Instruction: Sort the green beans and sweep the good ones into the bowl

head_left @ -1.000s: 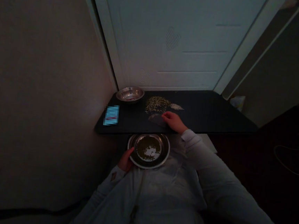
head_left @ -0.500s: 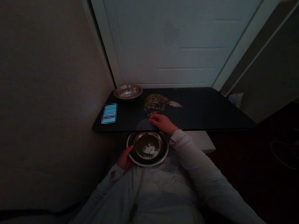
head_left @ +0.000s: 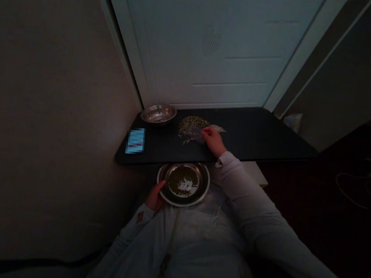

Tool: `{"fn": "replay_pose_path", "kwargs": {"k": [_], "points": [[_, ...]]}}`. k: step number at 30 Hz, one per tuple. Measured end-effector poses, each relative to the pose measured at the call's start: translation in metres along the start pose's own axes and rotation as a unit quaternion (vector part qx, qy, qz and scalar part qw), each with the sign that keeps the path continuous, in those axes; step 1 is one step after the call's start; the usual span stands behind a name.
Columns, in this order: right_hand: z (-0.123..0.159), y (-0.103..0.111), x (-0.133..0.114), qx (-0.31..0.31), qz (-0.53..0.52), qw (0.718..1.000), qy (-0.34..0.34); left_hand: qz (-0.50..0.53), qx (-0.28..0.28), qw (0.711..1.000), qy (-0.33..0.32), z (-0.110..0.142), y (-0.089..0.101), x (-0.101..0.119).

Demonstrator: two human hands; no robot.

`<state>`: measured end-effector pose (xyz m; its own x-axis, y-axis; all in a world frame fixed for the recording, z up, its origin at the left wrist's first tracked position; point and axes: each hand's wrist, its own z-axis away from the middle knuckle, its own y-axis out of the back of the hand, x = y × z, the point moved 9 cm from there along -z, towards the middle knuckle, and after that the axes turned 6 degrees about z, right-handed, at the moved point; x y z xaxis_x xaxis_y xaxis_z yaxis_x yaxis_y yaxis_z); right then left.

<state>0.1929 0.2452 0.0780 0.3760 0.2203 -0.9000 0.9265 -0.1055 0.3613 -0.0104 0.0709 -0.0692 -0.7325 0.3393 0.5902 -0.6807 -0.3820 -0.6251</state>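
My left hand (head_left: 155, 197) is closed on the rim of a steel bowl (head_left: 206, 188), its thumb over the edge. Small green beans or grains lie in the bowl, with a bare shiny patch of its bottom showing. Over the table, my right hand (head_left: 214, 140) pinches a thin, see-through plastic piece (head_left: 196, 134), its exact kind unclear in the dim light. This piece is at the near side of a spread pile of mixed green and pale grains (head_left: 193, 123). A smaller pale heap (head_left: 218, 128) lies just behind my right hand, partly covered by it.
A second steel bowl (head_left: 158, 114) stands at the table's back left. In front of it lies a blurred blue rectangle (head_left: 135, 141). The dark table (head_left: 257, 132) meets a white door (head_left: 243, 70). A white box (head_left: 255, 173) sits below the table's front edge.
My right hand has moved away from me and slightly right, carrying the see-through piece from the table's front edge to the grain pile. My left hand and the bowl stay put.
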Motion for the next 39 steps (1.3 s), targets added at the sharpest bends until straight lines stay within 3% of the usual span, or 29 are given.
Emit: {"fn": "replay_pose_path", "kwargs": {"k": [6,13,20,28,35,39], "points": [[0.004,-0.007,-0.006,-0.015,0.089,0.995,0.054,0.005,0.006,1.000,-0.005,0.002,-0.003,0.002],[0.009,-0.007,-0.013,-0.020,0.143,0.987,0.069,-0.007,-0.003,1.000,-0.005,0.002,-0.005,0.002],[0.009,-0.012,-0.006,-0.062,0.076,0.994,0.045,-0.007,-0.002,1.000,-0.025,-0.001,0.000,0.004],[0.009,-0.017,-0.006,-0.083,0.085,0.991,0.061,-0.003,0.013,1.000,-0.004,0.004,-0.004,0.003],[0.013,-0.013,-0.009,-0.056,0.061,0.995,0.048,-0.007,-0.006,1.000,0.003,0.004,-0.009,0.001],[0.018,-0.020,-0.014,-0.076,0.040,0.995,0.055,-0.014,-0.018,1.000,-0.008,0.000,-0.005,0.002]]}}
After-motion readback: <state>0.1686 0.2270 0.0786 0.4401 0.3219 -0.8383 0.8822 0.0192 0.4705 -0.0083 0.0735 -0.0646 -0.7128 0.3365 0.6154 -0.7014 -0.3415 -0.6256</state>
